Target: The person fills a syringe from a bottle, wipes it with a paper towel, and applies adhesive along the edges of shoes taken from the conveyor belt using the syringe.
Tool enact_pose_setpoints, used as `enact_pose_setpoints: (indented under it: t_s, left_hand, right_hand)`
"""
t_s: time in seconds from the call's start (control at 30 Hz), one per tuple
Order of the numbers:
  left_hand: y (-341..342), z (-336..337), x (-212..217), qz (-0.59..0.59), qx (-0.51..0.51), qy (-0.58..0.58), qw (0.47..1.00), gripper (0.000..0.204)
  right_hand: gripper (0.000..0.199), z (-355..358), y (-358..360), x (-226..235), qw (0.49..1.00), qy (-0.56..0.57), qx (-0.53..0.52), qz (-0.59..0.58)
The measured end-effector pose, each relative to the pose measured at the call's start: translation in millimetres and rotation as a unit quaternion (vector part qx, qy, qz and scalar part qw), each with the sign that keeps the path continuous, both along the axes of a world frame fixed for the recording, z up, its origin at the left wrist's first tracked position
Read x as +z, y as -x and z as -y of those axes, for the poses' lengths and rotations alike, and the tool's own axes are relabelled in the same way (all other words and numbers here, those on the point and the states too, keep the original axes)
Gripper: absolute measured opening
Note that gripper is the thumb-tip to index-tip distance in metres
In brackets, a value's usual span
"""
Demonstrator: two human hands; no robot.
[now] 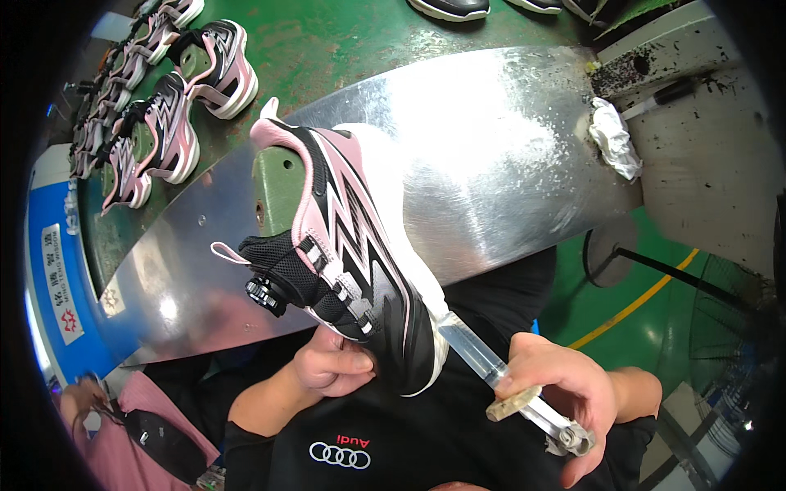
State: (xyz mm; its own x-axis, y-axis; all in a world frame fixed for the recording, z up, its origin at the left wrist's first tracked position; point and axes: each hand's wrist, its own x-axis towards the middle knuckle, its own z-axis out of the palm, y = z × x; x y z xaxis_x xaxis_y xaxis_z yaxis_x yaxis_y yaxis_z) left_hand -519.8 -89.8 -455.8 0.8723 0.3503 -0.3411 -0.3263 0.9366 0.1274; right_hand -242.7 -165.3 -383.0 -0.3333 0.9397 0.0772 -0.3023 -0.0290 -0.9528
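Note:
A pink, black and white sneaker (372, 262) lies on its side above a metal-topped bench, its toe toward me. Inside its collar sits a green shoe last (278, 184). Near the toe, my left hand (329, 364) is closed on the sneaker's edge, thumb pressed against its side. A clear syringe (473, 348) with a white plunger is in my right hand (569, 380), fingers wrapped about its rear end. The syringe's tip meets the edge of the white sole, or lies just beside it. Some clear liquid shows in the barrel; whitish wrapping covers the plunger's end.
The shiny metal plate (499, 155) covers the bench's near part. Several similar sneakers (168, 123) stand in rows at far left. Dark shoes (450, 8) lie at the back. Crumpled white paper (614, 139) and a black-handled brush (667, 96) lie at right. Another person's pink sleeve (160, 401) shows at lower left.

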Motion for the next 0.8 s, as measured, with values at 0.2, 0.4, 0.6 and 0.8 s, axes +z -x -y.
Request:
enact_pose_setpoints:
  t_s: [0.2,0.4,0.6,0.8]
  left_hand:
    - [-32,-6,-11,0.055,-0.024,0.011,0.998,0.058]
    - [-60,-15,-14,0.073,-0.078,0.035,0.994,0.04]
    - [-89,-23,-10,0.074,-0.065,-0.011,0.995,0.039]
    - [-96,-24,-16,0.069,-0.049,0.012,0.996,0.038]
  right_hand:
    - [0.087,10,-18,29,0.995,-0.037,0.035,0.083]
    - [0.084,26,-25,46,0.991,-0.06,-0.006,0.121]
    - [0.083,37,-31,49,0.983,-0.079,-0.042,0.158]
    - [0.085,47,-28,37,0.975,-0.096,-0.078,0.186]
